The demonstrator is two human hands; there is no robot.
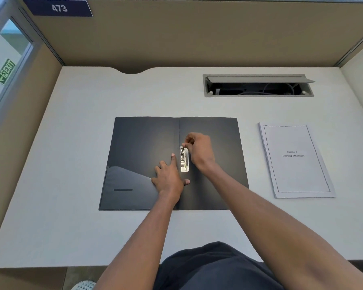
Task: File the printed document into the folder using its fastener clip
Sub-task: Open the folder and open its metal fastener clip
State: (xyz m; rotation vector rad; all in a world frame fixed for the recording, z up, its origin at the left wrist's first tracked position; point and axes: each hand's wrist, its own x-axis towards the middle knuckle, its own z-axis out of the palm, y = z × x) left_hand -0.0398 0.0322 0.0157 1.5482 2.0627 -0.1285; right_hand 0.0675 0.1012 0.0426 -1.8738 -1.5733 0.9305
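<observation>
1. Nearest me, my two forearms are reaching out over the desk [71,164] edge towards 12 o'clock, the right one crossing in from about 5 o'clock.
2. My left hand [169,178] is lying flat with fingers spread apart, gripping nothing, pressing on the open folder [145,147] just left of the spine.
3. My right hand [199,150] is pinching its fingertips together on the small dark lever at the 12 o'clock end of the metal clip [184,162], which is sitting just right of the spine.
4. The document [296,160] is lying flat on the desk at 3 o'clock of the folder, well apart from it and touched by neither hand, so I judge the filing itself is not yet begun.
5. Risk: the pinch is narrow, so the lever could be slipping out and snapping back towards my fingertips.
6. Risk: if my left palm is easing off, the thin cover could be lifting or sliding with the pull.
7. Risk: my left index fingertip is resting just beside the clip and could get caught if the clip springs shut.
8. Risk: the document looks like loose sheets; carrying it over one-handed could fan the stack, and I cannot tell whether its punched holes will be matching the clip.
</observation>
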